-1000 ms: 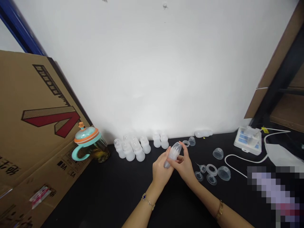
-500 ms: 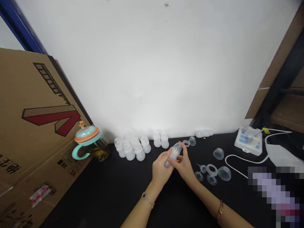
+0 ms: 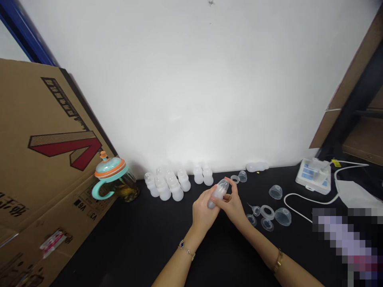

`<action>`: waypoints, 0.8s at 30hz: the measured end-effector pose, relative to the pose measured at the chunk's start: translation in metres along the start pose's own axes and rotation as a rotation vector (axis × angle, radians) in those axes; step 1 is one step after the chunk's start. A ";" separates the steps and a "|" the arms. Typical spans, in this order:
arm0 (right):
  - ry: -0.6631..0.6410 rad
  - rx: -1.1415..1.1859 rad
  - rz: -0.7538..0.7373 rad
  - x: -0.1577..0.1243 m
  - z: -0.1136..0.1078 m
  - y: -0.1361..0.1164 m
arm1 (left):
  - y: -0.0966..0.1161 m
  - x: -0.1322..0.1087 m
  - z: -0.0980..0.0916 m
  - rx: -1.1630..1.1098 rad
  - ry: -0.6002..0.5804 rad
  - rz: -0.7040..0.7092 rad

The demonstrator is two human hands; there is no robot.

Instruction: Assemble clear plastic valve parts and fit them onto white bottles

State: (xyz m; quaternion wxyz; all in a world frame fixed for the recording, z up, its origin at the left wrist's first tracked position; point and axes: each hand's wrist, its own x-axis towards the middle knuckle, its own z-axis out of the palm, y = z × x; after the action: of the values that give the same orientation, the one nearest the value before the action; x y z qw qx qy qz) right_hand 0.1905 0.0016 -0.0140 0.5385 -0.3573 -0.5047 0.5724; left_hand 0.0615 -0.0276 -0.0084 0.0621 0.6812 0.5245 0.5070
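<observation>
A small white baby bottle [image 3: 220,193] with a clear nipple end is tilted up to the right between my hands. My left hand [image 3: 204,209] is wrapped round its body from the left. From the right, my right hand [image 3: 231,204] grips it too, with the index finger reaching up to the clear tip. Beyond my right hand lie a clear ring [image 3: 235,179] and a clear dome cap [image 3: 242,176]. Several similar bottles [image 3: 175,189] stand upright to the left, against the wall.
Right of my hands lie clear caps [image 3: 283,216], a ring [image 3: 267,212] and nipple parts [image 3: 267,224]. A power strip [image 3: 313,176] with a white cable [image 3: 320,203] is at the right. A handled jug [image 3: 111,175] and a cardboard box [image 3: 44,119] bound the left side.
Both hands keep nearly the same hold on the bottle. The whole view shifts slightly; nothing else has visibly moved.
</observation>
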 end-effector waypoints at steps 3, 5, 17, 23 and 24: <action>-0.006 -0.008 -0.005 0.000 0.000 0.000 | 0.001 0.000 0.000 -0.008 -0.004 -0.006; -0.002 -0.021 -0.007 -0.001 0.000 -0.001 | 0.001 0.000 0.000 -0.010 -0.008 -0.010; 0.025 -0.024 0.003 -0.003 0.003 -0.008 | 0.001 0.001 -0.003 0.003 -0.040 -0.007; 0.028 -0.081 -0.095 -0.007 0.003 -0.007 | 0.003 0.000 -0.003 0.062 -0.017 0.052; 0.029 -0.113 -0.115 -0.008 0.003 -0.008 | 0.003 0.000 -0.003 0.087 -0.019 0.055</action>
State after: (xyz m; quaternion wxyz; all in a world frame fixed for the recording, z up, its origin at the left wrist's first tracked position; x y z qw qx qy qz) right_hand 0.1909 -0.0077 -0.0065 0.5566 -0.3657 -0.5481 0.5060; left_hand 0.0614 -0.0300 -0.0054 0.0235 0.7021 0.5263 0.4790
